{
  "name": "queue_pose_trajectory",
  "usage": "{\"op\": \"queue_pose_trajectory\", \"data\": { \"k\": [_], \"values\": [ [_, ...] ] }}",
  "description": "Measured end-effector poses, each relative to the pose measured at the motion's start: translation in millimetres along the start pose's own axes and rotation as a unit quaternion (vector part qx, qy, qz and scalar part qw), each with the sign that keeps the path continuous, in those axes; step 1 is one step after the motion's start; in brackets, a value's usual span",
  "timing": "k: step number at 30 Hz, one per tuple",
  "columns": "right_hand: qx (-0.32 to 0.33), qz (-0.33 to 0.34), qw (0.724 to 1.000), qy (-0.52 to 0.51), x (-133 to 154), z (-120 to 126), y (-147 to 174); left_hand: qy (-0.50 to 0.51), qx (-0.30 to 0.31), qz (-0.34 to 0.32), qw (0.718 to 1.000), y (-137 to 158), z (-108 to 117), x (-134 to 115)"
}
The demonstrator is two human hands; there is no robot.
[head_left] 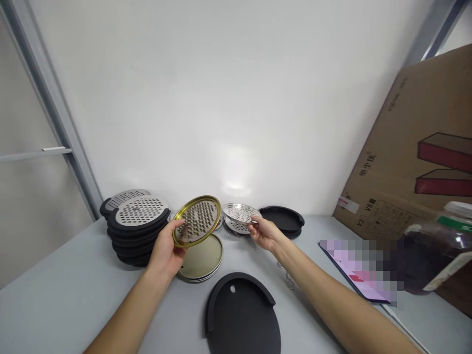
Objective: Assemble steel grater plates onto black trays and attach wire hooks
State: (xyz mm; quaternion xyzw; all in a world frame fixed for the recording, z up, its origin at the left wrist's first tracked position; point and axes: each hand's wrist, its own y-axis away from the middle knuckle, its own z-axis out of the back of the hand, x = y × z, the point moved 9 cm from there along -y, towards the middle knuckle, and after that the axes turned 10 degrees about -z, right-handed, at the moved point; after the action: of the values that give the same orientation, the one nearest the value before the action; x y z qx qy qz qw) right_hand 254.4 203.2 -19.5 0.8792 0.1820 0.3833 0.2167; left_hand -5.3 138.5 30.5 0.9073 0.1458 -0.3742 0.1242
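My left hand [167,250] grips a round gold-rimmed disc [199,221] with a grater-like perforated face, tilted above a stack of olive-gold lids [202,260]. In my right hand [263,232] is a silver perforated disc [241,213], pinched at its right edge. It hangs over or rests against a stack of similar silver discs [236,227]; whether it touches them I cannot tell. Nearest to me on the table lies a black round holder [241,314] with a raised rim and a small hole.
At the left stand black holders [136,241] stacked with perforated plates on top. More black holders [282,221] sit behind my right hand. Small clear rings [289,281] lie under my right forearm. A tablet-like screen [357,273], a dark-filled jar [435,250] and a large cardboard box [413,147] occupy the right.
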Motion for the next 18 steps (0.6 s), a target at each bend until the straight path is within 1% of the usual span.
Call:
{"op": "queue_pose_trajectory", "data": {
  "k": [3,5,7,9,11,12,13,14,15,16,17,18],
  "values": [
    [0.013,0.001,1.000,0.001,-3.9,-6.8,3.7,-0.026,0.002,-0.022,0.999,-1.7,2.3,1.4],
    [0.023,-0.011,1.000,0.007,-11.2,-8.2,9.7,-0.059,0.032,-0.044,0.997,-1.6,-0.2,1.6],
    [0.028,-0.023,0.999,0.022,-19.7,-5.3,18.5,-0.113,0.095,-0.059,0.987,1.9,-8.4,2.8],
    [0.033,-0.023,0.999,0.036,-25.0,0.8,30.9,-0.180,0.172,-0.058,0.967,10.4,-19.2,6.9],
    [0.032,0.013,0.997,0.065,-20.6,7.7,48.3,-0.249,0.255,-0.040,0.933,23.2,-29.9,15.0],
    [0.025,0.058,0.993,0.096,-12.4,10.2,59.9,-0.284,0.297,-0.030,0.911,30.8,-34.7,20.0],
    [0.012,0.148,0.974,0.173,2.7,9.0,76.1,-0.320,0.341,-0.022,0.884,38.8,-39.0,25.6],
    [-0.010,0.251,0.934,0.252,18.1,4.8,96.8,-0.354,0.382,-0.015,0.854,46.8,-42.2,31.9],
    [-0.010,0.322,0.883,0.340,24.2,-5.8,115.7,-0.382,0.419,-0.008,0.824,54.0,-44.1,38.6],
    [0.001,0.351,0.834,0.426,21.4,-17.5,128.8,-0.406,0.446,-0.002,0.798,59.6,-44.4,45.2],
    [0.027,0.360,0.786,0.502,12.5,-29.8,137.6,-0.424,0.464,0.006,0.778,63.2,-43.3,51.8],
    [0.059,0.360,0.736,0.570,-0.4,-41.0,143.4,-0.439,0.473,0.015,0.764,65.0,-41.2,58.0]
  ]
}}
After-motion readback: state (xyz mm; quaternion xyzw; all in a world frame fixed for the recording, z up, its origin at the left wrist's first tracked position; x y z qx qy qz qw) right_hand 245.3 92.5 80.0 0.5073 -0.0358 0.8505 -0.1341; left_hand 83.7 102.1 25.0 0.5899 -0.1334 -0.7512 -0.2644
